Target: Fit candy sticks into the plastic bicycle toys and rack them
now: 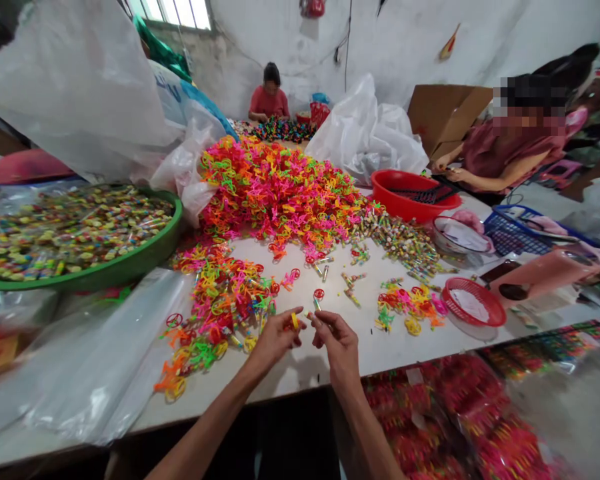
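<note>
My left hand (275, 337) is pinched on a small yellow plastic toy piece (295, 321) above the white table's (330, 363) front edge. My right hand (337, 340) is closed on a thin small stick-like piece (316, 319), its tip almost touching the yellow piece. Just left of my hands lies a loose pile of neon plastic toy pieces (215, 303). A far bigger heap of the same pieces (280, 190) fills the table's middle. Small wrapped sticks (405, 243) lie scattered to the right.
A green tray of wrapped candies (130, 263) sits at the left under clear plastic bags (95, 360). A red basin (405, 200), a small red basket (473, 303) and a blue basket (515, 233) stand at the right. One person sits at the right, another far back.
</note>
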Demonstrator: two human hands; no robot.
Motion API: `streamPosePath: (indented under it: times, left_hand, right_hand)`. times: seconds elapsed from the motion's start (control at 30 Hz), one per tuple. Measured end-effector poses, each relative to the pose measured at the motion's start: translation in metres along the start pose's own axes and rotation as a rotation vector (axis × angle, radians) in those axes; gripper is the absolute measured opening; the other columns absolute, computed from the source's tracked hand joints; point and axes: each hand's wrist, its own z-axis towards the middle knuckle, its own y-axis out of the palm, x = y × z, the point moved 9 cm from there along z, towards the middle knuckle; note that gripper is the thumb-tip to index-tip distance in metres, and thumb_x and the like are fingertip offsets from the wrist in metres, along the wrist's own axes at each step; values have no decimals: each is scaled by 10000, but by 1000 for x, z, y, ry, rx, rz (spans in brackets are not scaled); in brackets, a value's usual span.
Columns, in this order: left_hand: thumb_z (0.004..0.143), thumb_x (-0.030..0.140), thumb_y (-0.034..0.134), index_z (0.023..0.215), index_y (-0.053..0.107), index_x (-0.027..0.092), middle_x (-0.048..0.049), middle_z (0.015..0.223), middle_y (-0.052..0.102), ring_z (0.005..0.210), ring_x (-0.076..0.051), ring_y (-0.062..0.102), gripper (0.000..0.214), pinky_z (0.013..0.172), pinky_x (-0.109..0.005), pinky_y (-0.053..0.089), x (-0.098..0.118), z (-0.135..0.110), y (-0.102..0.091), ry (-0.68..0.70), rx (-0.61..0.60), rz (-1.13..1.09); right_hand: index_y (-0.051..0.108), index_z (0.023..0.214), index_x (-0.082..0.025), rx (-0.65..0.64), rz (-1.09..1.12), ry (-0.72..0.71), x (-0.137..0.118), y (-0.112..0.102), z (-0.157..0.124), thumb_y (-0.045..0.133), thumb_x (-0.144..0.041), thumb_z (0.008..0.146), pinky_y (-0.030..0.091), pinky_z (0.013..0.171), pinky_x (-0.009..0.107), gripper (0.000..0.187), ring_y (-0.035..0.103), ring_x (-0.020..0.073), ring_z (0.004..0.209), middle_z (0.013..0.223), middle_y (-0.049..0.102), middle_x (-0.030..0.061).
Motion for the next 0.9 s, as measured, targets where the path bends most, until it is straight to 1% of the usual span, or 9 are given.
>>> streamPosePath:
  times: [0.13,0.23,0.3,0.4,0.53,0.6,0.73,0.83,0.9]
  left_hand:
    - [505,13,571,627,642,154,36,407,527,369,-90,445,199,355,-187,304,0,-4,23,39,-173,256]
    - [501,24,549,554,614,143,16,415,538,374,-103,466,146,366,-201,334,5,-9,29,1,-264,233]
    - [537,62,557,633,631,137,-3,501,589,431,-114,516,143,417,-212,383,8,-10,24,-25,-247,148]
    - [584,133,589,650,632,129,-9,525,589,466,-104,520,79,450,-206,380,8,-5,7,-23,-102,36]
    - [601,157,601,602,614,137,8,545,577,511,-81,505,24,494,-186,374,9,1,-5,44,69,8]
    - [627,201,605,646,612,141,3,585,594,539,-93,532,63,514,-200,404,6,2,-3,13,86,-39]
    - [656,310,636,751,607,143,8,590,585,480,-92,527,195,406,-188,373,-7,0,-1,-126,103,-259]
    - [615,269,692,820,615,136,-10,660,616,499,-81,539,256,425,-186,394,-13,-1,-1,-182,76,-356]
    - [559,197,737,854,624,133,-30,736,646,557,-85,567,322,490,-195,435,-14,-2,-1,-189,44,-379]
  right_hand:
    - [656,927,-234,-90,-452,-424,-40,27,-6,548,-261,799,433,796,350,170,552,202,880,894,647,51]
    - [646,943,-227,-118,-628,-523,-37,33,-4,481,-242,834,427,792,338,198,552,197,871,877,634,63]
    - [628,941,-203,-39,-608,-461,-25,20,1,453,-262,846,441,741,309,207,566,182,819,872,621,68]
    - [609,904,-181,75,-468,-287,-3,0,3,467,-317,834,455,704,292,209,576,179,783,849,631,65]
    - [606,874,-172,77,-271,-119,13,1,0,512,-359,796,460,647,271,223,572,166,710,788,639,42]
    - [604,873,-173,84,-207,-61,15,3,1,535,-381,781,444,572,250,238,547,146,626,733,624,23]
    - [606,855,-172,112,-163,-54,8,-4,6,587,-382,749,423,543,237,236,512,127,579,671,589,3]
    - [609,851,-170,121,-69,-1,11,-13,9,606,-396,733,379,478,226,255,457,97,478,595,546,-23]
    - [615,822,-163,35,47,78,18,-10,11,630,-402,710,354,450,221,264,452,84,446,601,553,-21]
